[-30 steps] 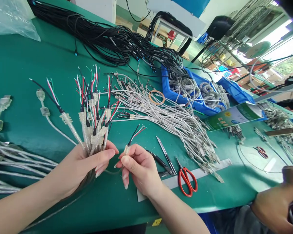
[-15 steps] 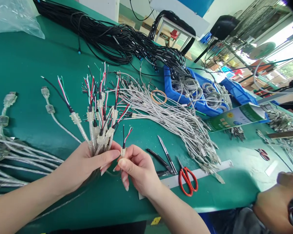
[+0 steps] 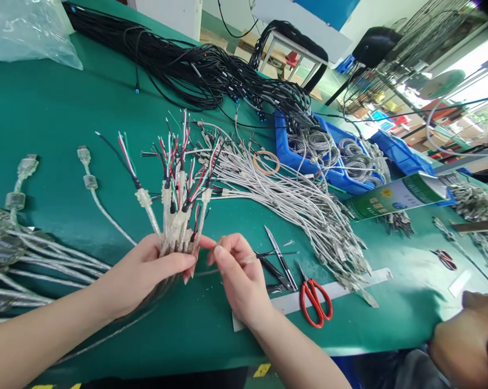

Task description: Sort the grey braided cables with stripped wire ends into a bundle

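The single cable end that the right hand (image 3: 238,273) held upright a second ago has gone into the bundle (image 3: 179,216), and that hand has dropped lower, toward the worktop (image 3: 57,124); its fingers (image 3: 223,254) are now pinched on a thin silvery cable (image 3: 247,259) that runs off to the right, though how firmly cannot be told. The left hand (image 3: 146,273) is clenched around the bundle just below the clear moulded collars, with the stripped red, white, green and black leads fanning upward; the two hands almost touch at the fingertips.

The bundle looks light and limp along the cable, stiffer at the collars, so the collars seem the best place to take hold; the bare lead tips look fragile and easily bent, and the smooth jackets may slip one past another.

Just right of the right hand lie black snips (image 3: 276,265) and red-handled scissors (image 3: 314,297); beyond them, a heap of silver cables (image 3: 292,200), blue bins (image 3: 341,173) and black cable coils (image 3: 187,65); another person's hand (image 3: 462,335) rests at the lower right.
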Demonstrator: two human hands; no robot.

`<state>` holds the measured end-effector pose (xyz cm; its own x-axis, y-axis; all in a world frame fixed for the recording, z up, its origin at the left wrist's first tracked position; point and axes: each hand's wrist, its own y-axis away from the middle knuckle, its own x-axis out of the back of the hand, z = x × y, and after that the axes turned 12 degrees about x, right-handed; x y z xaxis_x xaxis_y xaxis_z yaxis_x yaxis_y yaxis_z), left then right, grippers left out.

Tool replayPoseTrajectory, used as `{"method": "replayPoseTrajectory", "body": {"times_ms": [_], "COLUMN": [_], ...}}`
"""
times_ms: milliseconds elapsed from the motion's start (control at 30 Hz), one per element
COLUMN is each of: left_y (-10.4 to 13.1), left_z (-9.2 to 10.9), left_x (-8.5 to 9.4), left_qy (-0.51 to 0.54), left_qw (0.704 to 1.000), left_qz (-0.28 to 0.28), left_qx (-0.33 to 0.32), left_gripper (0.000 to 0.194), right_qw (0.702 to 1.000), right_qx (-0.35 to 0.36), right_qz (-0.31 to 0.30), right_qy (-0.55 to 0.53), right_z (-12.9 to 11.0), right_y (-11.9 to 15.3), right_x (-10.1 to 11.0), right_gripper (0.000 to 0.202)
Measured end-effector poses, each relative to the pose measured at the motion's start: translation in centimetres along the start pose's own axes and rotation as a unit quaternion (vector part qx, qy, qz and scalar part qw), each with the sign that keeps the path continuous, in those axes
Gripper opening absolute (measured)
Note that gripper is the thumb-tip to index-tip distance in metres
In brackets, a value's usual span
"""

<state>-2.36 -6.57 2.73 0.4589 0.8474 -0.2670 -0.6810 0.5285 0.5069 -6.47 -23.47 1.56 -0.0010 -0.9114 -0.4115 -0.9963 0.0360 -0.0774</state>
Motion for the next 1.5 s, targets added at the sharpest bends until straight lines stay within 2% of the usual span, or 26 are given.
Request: {"method": "replayPoseTrajectory", "body": {"times_ms": [133,200,367,500,600,900,1200,1367,1500], "left_y": [0.0,-0.1,-0.1,-0.1,-0.2,0.2,0.2,0.3,0.4], "left_z": [0.2,0.3,0.2,-0.1,-0.4,-0.7,0.0,0.1,0.2], "left_x": [-0.4,-0.6,-0.8,-0.7,-0.6,0.1,0.0,0.0,-0.1], "left_qy": [0.001,-0.001,-0.020,-0.009,-0.002,0.010,0.024,0.033,0.026], "left_qw": [1.000,0.999,0.997,0.996,0.996,0.994,0.995,0.994,0.995], "left_qz": [-0.030,-0.033,-0.036,-0.037,-0.041,0.077,0.070,0.095,0.092], "left_qx": [0.009,0.022,0.068,0.081,0.074,0.077,0.067,0.033,0.002], "left_gripper": [0.019,0.018,0.024,0.025,0.024,0.032,0.033,0.030,0.029], "right_qw": [1.000,1.000,0.998,0.998,0.998,0.997,0.999,0.999,0.999], "right_qx": [-0.011,0.010,0.050,0.049,0.051,0.032,0.008,-0.008,-0.012], "right_qz": [-0.013,-0.013,0.044,0.002,-0.006,-0.023,-0.025,-0.026,-0.034], "right_qy": [-0.023,-0.010,-0.007,-0.039,-0.038,-0.074,-0.041,-0.027,-0.021], "right_z": [0.0,-0.1,-1.0,-1.6,-1.7,-1.5,-1.6,-1.6,-1.4], "right_y": [-0.2,-0.3,-0.8,-0.9,-0.7,-0.5,-0.2,-0.1,0.0], "right_x": [-0.2,-0.3,0.1,0.4,0.3,0.5,0.4,0.2,0.1], "right_gripper": [0.025,0.025,0.019,0.017,0.018,0.019,0.029,0.032,0.032]}}
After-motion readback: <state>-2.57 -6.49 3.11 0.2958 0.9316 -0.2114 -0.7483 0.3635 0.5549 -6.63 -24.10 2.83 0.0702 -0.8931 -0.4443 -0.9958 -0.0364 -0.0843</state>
